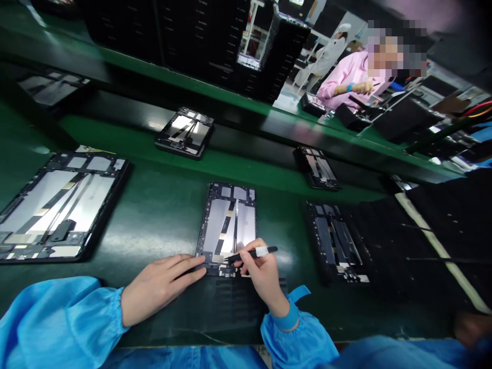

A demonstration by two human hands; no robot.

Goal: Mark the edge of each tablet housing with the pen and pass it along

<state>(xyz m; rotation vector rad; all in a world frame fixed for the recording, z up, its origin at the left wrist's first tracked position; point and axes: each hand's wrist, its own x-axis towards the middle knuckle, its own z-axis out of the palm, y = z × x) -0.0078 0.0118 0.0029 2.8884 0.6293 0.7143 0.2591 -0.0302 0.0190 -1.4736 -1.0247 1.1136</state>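
Head view shows the left hand [159, 286] with fingers slightly parted, their tips touching an opened tablet [228, 228], which lies just right of and beyond them. The right hand [265, 274] pinches black tweezers [262, 251], whose points sit left of its fingers, over the tablet.

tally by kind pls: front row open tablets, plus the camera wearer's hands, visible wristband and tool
Black-framed rectangular open tablets: 3
Bare hands: 2
Blue wristband: 1
Slim black tweezers with a white band: 1
Total: 7
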